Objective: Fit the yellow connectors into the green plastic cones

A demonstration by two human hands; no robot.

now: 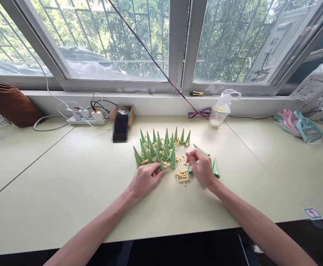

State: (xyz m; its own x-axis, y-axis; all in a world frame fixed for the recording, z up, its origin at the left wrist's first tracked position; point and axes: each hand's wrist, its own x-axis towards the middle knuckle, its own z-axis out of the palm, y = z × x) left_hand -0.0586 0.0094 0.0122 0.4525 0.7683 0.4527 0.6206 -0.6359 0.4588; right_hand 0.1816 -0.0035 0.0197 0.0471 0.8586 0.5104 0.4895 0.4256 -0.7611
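Many green cones (152, 147) stand upright in a cluster on the table, with small yellow pegs fitted among them. My left hand (146, 179) is at the cluster's front edge, its fingers and thumb closed around a green cone (162, 165) that stands on the tabletop. Just right of it lies a loose pile of yellow pegs (182, 176). Over the far side of this pile, my right hand (201, 168) is pinched; anything between its fingertips is too small to make out. Beside and partly under that hand lie more green cones (216, 169), some on their sides.
Behind the cones sit a small cardboard box (131, 114) and a pixelated dark object (120, 128). A power strip (86, 119) with cables lies at back left. A plastic-bagged cup (218, 112) stands at back right, with bagged pink and green items (300, 125) farther right.
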